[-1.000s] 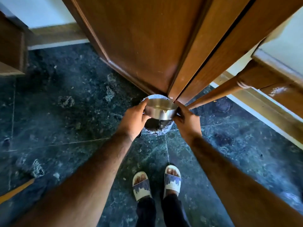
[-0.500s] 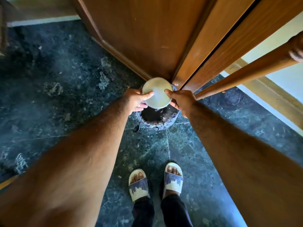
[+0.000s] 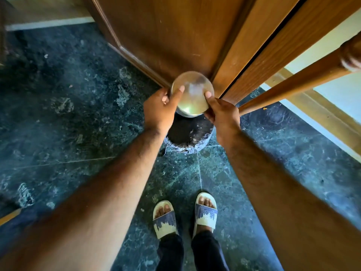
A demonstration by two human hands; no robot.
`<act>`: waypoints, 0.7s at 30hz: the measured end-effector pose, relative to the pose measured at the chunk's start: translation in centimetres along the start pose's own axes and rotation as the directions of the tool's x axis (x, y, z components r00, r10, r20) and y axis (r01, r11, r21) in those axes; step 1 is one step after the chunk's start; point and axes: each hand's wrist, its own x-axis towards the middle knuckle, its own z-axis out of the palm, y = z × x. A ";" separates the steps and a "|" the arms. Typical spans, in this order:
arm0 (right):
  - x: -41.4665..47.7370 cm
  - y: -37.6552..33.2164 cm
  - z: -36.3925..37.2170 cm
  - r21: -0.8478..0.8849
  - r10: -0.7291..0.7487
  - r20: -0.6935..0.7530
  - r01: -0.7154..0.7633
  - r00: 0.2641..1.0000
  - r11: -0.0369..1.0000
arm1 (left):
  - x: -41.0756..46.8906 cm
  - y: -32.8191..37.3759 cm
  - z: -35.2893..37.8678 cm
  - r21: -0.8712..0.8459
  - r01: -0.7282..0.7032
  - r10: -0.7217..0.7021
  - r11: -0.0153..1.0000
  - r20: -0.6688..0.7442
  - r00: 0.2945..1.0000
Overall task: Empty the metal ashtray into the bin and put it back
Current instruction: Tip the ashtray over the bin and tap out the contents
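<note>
Head view: dark marble floor (image 3: 58,133), wooden door (image 3: 166,36) behind, bin (image 3: 188,136) with black liner at its foot, metal ashtray (image 3: 192,94) upturned, blurred, above bin, left hand (image 3: 159,112) and right hand (image 3: 221,114) clamped on opposite rims.

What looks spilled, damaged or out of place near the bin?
Pale specks lie on the bin's rim and on the floor beside it, like spilled ash. Both hands hold the ashtray upside down over the bin, which suits emptying. Nothing looks damaged.
</note>
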 end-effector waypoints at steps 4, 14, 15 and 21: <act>0.2 2.4 -0.3 -0.139 0.184 -0.060 -0.191 0.981 0.972 | -0.9 -2.7 0.8 0.324 0.130 -0.199 0.937 0.191 0.961; -0.8 1.0 0.3 -0.049 0.151 -0.041 -0.153 0.988 0.987 | -0.1 -1.4 -0.2 0.086 0.219 -0.231 0.972 0.186 0.955; -1.2 0.4 0.2 -0.011 0.134 -0.028 -0.134 0.991 0.991 | 0.0 -0.9 -0.3 0.037 0.207 -0.210 0.978 0.172 0.962; -1.7 -0.6 -0.2 0.035 -0.024 0.004 0.024 1.000 0.999 | -1.3 0.2 0.8 -0.211 0.223 -0.224 0.952 0.022 0.974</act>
